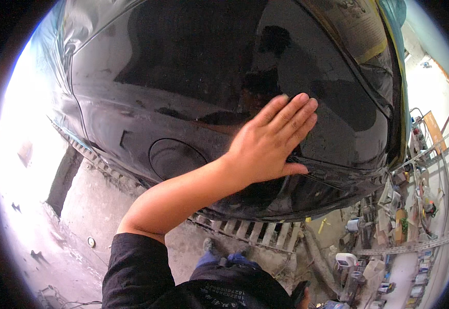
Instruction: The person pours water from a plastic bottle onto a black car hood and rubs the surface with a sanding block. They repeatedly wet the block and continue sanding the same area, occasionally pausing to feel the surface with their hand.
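Observation:
My left hand (271, 136) lies palm down on a glossy black vehicle body panel (193, 62), fingers stretched out and the thumb out to the right. A round outline (175, 154) is set in the panel left of my wrist, and dark reflections cover the paint. My right hand (304, 296) is low beside my dark shirt, mostly out of sight, closed around a dark object that I cannot make out.
Clear plastic sheeting (80, 20) and taped paper (358, 26) cover the panel's surroundings. Below are a slatted grate (258, 232) and my feet (209, 247). Cluttered tools and containers (400, 221) line the right side. A grey post or ledge (62, 180) stands at left.

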A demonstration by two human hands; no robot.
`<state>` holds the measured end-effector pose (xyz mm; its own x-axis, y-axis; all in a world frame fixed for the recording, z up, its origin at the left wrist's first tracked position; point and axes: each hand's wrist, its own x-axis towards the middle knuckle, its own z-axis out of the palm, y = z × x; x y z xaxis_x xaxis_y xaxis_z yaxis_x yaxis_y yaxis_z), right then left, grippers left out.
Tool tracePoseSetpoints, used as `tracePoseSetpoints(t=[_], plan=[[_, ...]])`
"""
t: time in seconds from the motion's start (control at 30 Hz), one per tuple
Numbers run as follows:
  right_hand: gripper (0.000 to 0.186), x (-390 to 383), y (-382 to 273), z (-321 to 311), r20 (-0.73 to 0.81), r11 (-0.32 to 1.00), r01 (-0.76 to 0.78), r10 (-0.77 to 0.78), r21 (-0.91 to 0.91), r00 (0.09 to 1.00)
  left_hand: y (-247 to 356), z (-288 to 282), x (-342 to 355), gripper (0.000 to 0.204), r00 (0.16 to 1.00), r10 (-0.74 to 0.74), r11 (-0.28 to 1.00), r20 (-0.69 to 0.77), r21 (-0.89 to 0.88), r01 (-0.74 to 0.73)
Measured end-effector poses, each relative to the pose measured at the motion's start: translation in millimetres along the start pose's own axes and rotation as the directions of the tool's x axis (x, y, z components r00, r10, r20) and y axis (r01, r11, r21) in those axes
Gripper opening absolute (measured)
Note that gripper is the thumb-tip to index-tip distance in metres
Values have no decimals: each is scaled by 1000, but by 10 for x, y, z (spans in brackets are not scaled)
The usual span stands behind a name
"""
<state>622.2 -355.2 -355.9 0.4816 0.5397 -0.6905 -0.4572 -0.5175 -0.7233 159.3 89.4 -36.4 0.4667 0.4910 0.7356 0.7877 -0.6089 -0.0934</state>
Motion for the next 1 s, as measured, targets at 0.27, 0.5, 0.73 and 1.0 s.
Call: tracePoseSetpoints(t=[0.27, 0.5, 0.73, 1.0], plan=[[56, -217, -120, 236, -183, 983, -123, 147, 139, 972, -444, -79, 208, 104, 956, -239, 945, -169, 187, 269], [60, -174, 17, 77, -80, 993, -42, 51, 113, 995, 94, 129, 522, 108, 979, -168, 980, -117, 85, 178], [61, 74, 324, -153, -75, 998, 42, -38, 52, 996, 173, 142, 209, 101, 986, 166, 981, 14, -100, -164], [61, 47, 317, -173, -54, 1000, -18, 19, 13, 998, -358, -64, 234, 108, 968, -205, 963, -142, 147, 225]])
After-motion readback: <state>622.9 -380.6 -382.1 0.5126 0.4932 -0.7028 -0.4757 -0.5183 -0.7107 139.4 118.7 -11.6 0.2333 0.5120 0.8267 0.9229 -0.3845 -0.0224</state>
